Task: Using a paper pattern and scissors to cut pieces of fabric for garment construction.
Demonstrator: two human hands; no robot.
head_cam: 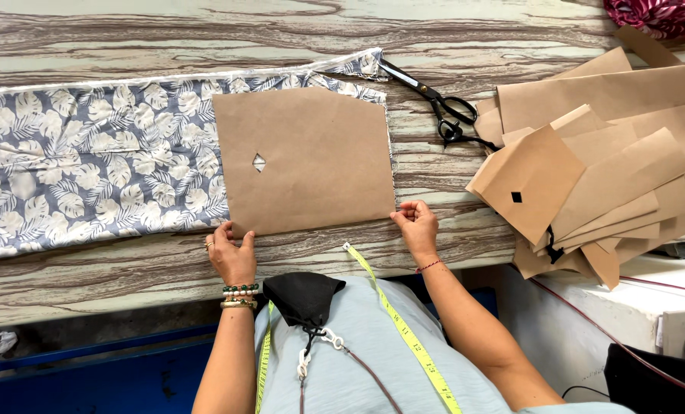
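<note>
Both forearms are reaching up from the bottom centre of the frame onto the bench (128, 284), wrists low and elbows tucked near the body. The left hand (232, 254) is lying flat, fingers together and thumb spread, its fingertips pressing on the lower left corner of the brown paper pattern piece (312, 165). The right hand (417, 224) is curling half closed, fingertips pinching the pattern's lower right corner. The pattern piece is sitting in the middle of the frame, flat on the right end of the leaf-print fabric (90, 165), which is stretching off to the left edge. Black scissors (434, 103) are lying at upper centre right, just beside a loose stack of brown paper pieces (595, 169) at the right.
</note>
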